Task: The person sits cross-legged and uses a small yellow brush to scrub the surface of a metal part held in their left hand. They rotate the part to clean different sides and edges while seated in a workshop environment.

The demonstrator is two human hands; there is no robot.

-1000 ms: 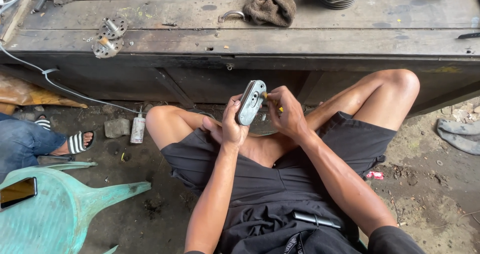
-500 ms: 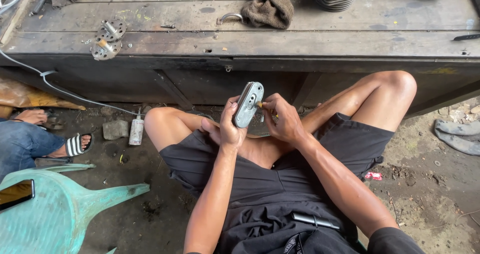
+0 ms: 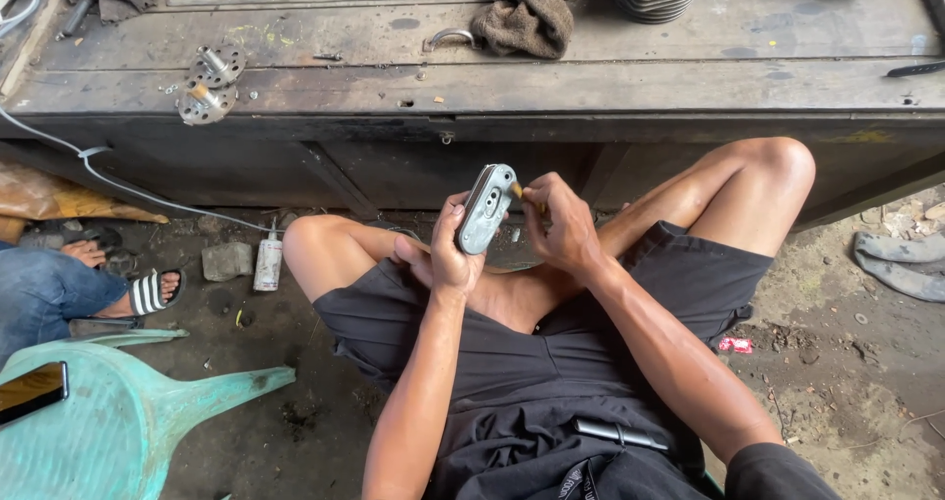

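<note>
Grey metal is what I see first: my left hand (image 3: 445, 254) has its grip wrapped round a small metal cover (image 3: 485, 208), held up over my lap, in front of the wooden surface (image 3: 591, 77). My right hand (image 3: 563, 229) pinches a little brush (image 3: 520, 193) (only the tip shows) against its top edge. I think the cleaning is partway; I can't tell how much dirt is left.

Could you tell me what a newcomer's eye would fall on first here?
At centre, the left hand holds up a grey metal part while the right hand presses a small brush to it. Behind runs a dark wooden bench with a brown rag.
</note>
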